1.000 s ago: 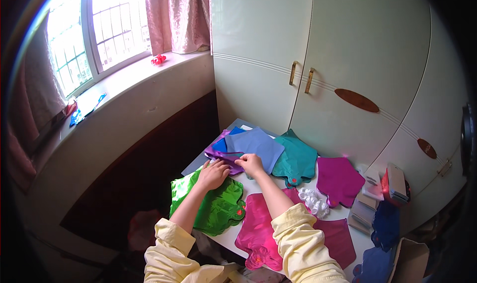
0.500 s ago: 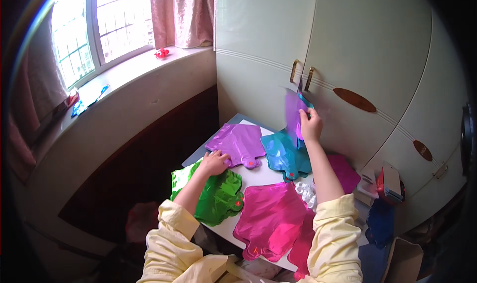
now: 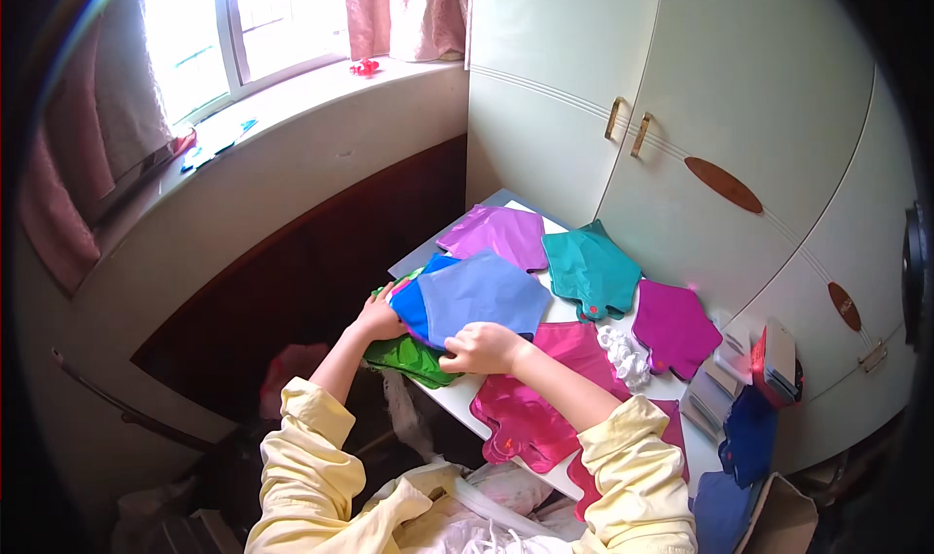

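Observation:
A fan of flat, star-shaped foil balloons, pale blue (image 3: 482,291) on top with brighter blue (image 3: 412,311) below, spreads between my hands. My left hand (image 3: 379,315) is closed at the left edge of this fan, its fingertips partly hidden. Curled fingers of my right hand (image 3: 479,348) pinch its near edge. Underneath, a green foil balloon (image 3: 413,359) is mostly covered. Farther back lie a light purple balloon (image 3: 496,231) and a teal one (image 3: 593,270). A pink balloon (image 3: 530,398) rests beneath my right forearm.
On the white table's right side are a magenta balloon (image 3: 674,328) and a bundle of white ribbon (image 3: 625,357). Beyond the edge stand boxes (image 3: 718,384), dark blue foil (image 3: 749,437) and an open carton (image 3: 786,515). A cabinet (image 3: 739,77) borders the far side.
My right hand came down and left from the far right, bringing foil balloons over the green one. My left hand moved off the light purple balloon's edge. The view shifted.

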`<state>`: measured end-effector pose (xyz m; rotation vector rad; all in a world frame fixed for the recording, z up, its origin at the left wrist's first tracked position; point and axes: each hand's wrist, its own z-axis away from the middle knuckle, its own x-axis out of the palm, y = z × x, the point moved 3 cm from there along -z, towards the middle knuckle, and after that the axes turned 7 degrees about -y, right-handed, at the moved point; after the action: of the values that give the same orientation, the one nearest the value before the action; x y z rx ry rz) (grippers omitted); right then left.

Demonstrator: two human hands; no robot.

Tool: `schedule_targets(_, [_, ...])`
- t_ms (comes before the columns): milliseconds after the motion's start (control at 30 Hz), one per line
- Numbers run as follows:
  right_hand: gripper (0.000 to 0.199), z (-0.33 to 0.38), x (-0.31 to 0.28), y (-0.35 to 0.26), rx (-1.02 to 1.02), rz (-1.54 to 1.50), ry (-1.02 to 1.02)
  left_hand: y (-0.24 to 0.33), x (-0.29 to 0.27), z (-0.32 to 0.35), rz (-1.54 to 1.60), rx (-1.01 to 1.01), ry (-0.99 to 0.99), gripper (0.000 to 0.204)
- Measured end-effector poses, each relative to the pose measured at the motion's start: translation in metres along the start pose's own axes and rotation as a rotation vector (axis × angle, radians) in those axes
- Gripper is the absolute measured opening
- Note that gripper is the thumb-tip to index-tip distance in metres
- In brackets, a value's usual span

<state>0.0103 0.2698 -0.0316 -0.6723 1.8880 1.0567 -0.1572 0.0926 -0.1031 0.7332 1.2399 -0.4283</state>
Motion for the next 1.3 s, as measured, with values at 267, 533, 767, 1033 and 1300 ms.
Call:
schedule_targets(267, [0.013,0.006,0.016,-0.012,-0.117,-0.14,-0.172,-0.004,0.006,-0.004,-0.059,0.115,0.083,0.085])
schedule_targets(533, [0.008,0.015,0.027,-0.01,0.194,-0.416,-0.075,-0.014,0.014,-0.011,-0.025,0.115,0.02,0.086])
schedule_targets(767, [0.008,0.029,0.035,0.006,0.432,-0.696,0.008,0.043,-0.036,0.049,-0.21,-0.085,0.132,0.053])
schedule_targets(1033, [0.015,0.025,0.042,0.012,0.637,-0.927,-0.016,0.119,-0.014,0.132,0.143,0.304,0.435,0.016])
schedule_targets(1300, [0.012,0.032,0.049,0.019,0.876,-1.213,0.063,0.092,0.012,0.091,-0.021,0.048,0.307,0.051])
